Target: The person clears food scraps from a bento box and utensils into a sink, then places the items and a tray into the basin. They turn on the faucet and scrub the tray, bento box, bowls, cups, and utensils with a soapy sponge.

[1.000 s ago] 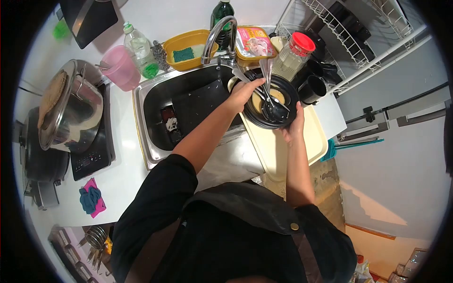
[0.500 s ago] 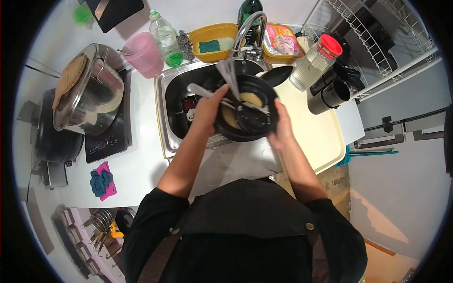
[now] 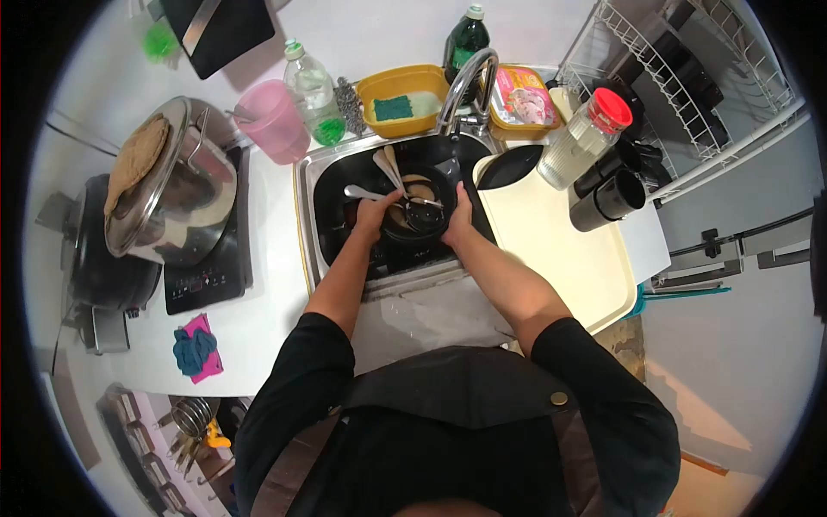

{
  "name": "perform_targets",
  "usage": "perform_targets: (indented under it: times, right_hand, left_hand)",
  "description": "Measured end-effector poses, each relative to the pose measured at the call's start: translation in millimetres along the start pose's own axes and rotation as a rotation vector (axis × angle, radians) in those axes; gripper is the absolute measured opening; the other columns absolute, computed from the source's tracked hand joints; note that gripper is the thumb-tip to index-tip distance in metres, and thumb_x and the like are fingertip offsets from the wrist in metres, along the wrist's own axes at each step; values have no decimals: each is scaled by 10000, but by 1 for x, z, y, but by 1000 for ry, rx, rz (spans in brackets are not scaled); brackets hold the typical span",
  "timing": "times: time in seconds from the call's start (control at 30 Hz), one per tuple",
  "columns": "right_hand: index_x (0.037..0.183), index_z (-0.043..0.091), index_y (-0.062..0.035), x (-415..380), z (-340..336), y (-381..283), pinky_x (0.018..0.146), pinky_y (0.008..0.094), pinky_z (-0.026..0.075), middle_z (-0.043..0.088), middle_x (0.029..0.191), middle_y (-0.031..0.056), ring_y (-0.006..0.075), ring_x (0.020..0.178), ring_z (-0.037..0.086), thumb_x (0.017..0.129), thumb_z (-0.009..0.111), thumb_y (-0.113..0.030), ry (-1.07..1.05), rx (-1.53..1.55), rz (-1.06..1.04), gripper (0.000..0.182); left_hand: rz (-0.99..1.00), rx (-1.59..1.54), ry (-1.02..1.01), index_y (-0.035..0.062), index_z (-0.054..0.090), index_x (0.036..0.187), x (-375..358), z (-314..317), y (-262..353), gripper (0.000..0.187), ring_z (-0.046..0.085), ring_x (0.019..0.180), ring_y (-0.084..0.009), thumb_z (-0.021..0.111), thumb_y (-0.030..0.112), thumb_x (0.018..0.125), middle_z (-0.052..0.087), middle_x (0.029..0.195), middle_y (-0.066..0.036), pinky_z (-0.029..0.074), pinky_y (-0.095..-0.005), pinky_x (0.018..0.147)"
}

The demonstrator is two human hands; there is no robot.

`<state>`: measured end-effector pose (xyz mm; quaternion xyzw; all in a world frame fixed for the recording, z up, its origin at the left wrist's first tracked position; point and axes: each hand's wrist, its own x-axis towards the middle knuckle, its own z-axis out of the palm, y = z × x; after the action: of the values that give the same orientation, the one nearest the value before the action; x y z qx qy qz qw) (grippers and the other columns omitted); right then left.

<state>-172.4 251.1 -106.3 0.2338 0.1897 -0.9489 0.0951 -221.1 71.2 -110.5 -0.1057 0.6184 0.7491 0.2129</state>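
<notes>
Inside the black sink (image 3: pixel 332 194), a black bowl (image 3: pixel 407 240) is gripped from both sides. My left hand (image 3: pixel 374 215) is closed on its left rim, close to a pale spoon-like handle (image 3: pixel 362 193) that sticks out leftward. My right hand (image 3: pixel 459 217) wraps the right wall, with its fingers partly hidden. Light utensil handles (image 3: pixel 388 170) lean up out of the bowl. A smaller black dish lies in it, and something pale brown shows beneath. The arched faucet (image 3: pixel 450 96) stands just behind.
A cream tray (image 3: pixel 560 276) adjoins the sink's right side, bearing a red-lidded jar (image 3: pixel 586 138), black cups (image 3: pixel 607 200) and a black oval dish (image 3: pixel 510 167). Behind are a yellow tub (image 3: pixel 403 127) with a sponge and soap bottles. Leftward sit a pink cup (image 3: pixel 274 122) and large pot (image 3: pixel 185 194).
Both hands have lowered the bowl with its utensils into the sink, moving it slightly left and away from my body. The view has shifted a little.
</notes>
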Motion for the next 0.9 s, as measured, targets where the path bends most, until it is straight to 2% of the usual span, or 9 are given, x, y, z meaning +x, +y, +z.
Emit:
perform_targets:
  times: [0.13, 0.23, 0.47, 0.57, 0.63, 0.7, 0.73, 0.77, 0.9]
  right_hand:
    - [1298, 408, -54, 19, -15, -8, 1024, 491, 272, 407, 1344, 155, 324, 1244, 367, 848, 322, -638, 402, -208, -13, 743]
    - [1327, 372, -96, 32, -22, -8, 997, 532, 294, 427, 1329, 143, 340, 1212, 400, 852, 319, -639, 576, -320, 0, 724]
    - [1310, 334, 12, 33, -36, 1, 994, 422, 339, 393, 1331, 221, 331, 1221, 403, 900, 347, -537, 661, -535, -45, 686]
    - [1214, 455, 10, -47, 39, 2, 948, 399, 374, 436, 1281, 245, 349, 1184, 430, 910, 411, -417, 555, -1214, -234, 526]
    - [1089, 560, -26, -73, 54, -28, 900, 410, 386, 482, 1202, 250, 361, 1118, 464, 871, 489, -338, 253, -1617, -503, 388]
    - [1104, 550, 13, -93, 82, -65, 917, 445, 381, 504, 1158, 245, 400, 1089, 451, 830, 524, -317, 371, -1995, -848, 430]
    - [1138, 543, -31, -93, 87, -78, 918, 457, 381, 472, 1202, 222, 389, 1112, 426, 824, 531, -322, 515, -2010, -880, 428]
    - [1172, 536, -75, -90, 90, -90, 918, 469, 382, 441, 1246, 199, 379, 1135, 400, 818, 537, -328, 660, -2020, -915, 435]
    - [1282, 444, -191, -60, 85, -117, 920, 499, 388, 262, 1385, 144, 377, 1196, 333, 749, 591, -355, 898, -2136, -509, 576]
  left_hand:
    - [37, -75, 4, -7, 620, 883, 7, 11, -24, 354, 593, 739, -160, 784, 221, 667, 625, 854, -66, 465, -288, 669]
    - [82, -52, 60, -11, 613, 899, 14, 11, -30, 382, 590, 750, -166, 791, 228, 659, 624, 863, -71, 463, -294, 687]
    - [38, 109, 196, -28, 585, 989, 29, -5, -40, 546, 574, 872, -200, 774, 364, 658, 605, 981, -120, 435, -326, 804]
    - [-100, -222, 37, 28, 586, 1052, 5, -2, -10, 571, 537, 996, -234, 731, 439, 683, 569, 1068, -168, 415, -366, 869]
    - [-183, -157, 79, 60, 425, 1271, -29, 3, 21, 743, 372, 1213, -274, 660, 497, 719, 393, 1311, -197, 300, -436, 986]
    - [-247, -118, 192, 65, 338, 1339, -45, -6, 23, 801, 272, 1292, -283, 621, 514, 739, 307, 1388, -184, 226, -467, 1026]
    - [-233, -128, 114, 71, 233, 1385, -48, -19, 14, 843, 151, 1343, -282, 576, 523, 761, 214, 1436, -164, 139, -494, 1048]
    - [-209, -139, 131, 75, 258, 1376, -58, -21, 12, 808, 182, 1331, -276, 575, 506, 771, 249, 1421, -153, 154, -486, 1043]
    - [-99, -145, 129, 94, 353, 1331, -112, -17, 15, 643, 317, 1260, -245, 555, 425, 818, 378, 1348, -107, 214, -452, 1019]
